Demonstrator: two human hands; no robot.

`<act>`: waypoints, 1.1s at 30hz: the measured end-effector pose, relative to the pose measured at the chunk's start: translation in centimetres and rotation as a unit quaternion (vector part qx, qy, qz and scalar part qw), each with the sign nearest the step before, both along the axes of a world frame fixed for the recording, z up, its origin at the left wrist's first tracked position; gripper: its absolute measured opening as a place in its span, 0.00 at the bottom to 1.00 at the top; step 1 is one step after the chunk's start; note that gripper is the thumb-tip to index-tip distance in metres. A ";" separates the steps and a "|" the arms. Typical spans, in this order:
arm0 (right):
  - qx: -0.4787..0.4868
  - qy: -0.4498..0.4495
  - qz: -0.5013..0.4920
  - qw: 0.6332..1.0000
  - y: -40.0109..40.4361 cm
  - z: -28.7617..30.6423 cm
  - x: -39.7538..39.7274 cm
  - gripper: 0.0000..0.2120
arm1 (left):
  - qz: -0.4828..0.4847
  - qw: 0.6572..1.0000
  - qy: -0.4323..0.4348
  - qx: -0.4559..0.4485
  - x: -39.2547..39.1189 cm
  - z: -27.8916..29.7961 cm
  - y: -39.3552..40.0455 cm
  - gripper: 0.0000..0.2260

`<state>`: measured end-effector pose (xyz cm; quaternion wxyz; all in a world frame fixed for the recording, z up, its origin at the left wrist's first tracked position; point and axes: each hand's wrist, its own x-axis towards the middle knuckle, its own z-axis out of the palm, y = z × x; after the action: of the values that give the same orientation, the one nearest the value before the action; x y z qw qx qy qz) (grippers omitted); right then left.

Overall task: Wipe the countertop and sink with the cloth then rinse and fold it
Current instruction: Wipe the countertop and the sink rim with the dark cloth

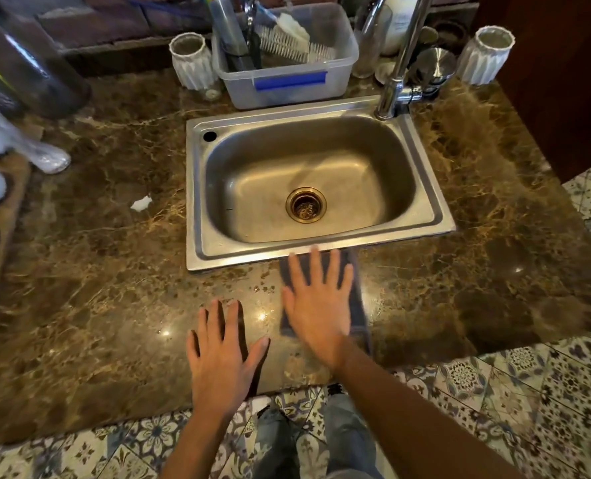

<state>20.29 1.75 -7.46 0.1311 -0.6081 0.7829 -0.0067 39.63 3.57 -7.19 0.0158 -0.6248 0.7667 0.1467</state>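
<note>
I see patterned floor tiles (515,402) in blue and white below the counter edge. Behind the counter runs a dark brick wall (107,19). At right stands a dark wooden panel (563,81). Small bright glints of overhead light sit on the polished stone.

Brown, gold-veined marble countertop (114,271) is surrounding a silver steel sink (425,209); grey-blue cloth (358,305); blue-and-white floral-patterned floor tiles (529,392) are showing lower right.
</note>
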 end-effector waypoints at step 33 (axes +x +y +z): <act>0.059 0.063 -0.096 0.992 11.4 0.2 -3.0 0.27 | 0.042 0.995 0.086 -0.009 13.5 0.2 -2.0 0.33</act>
<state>17.33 13.13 -7.28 0.1161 -0.5204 0.8434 0.0656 53.13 1.54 -6.95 -0.0617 -0.6413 0.7399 0.1937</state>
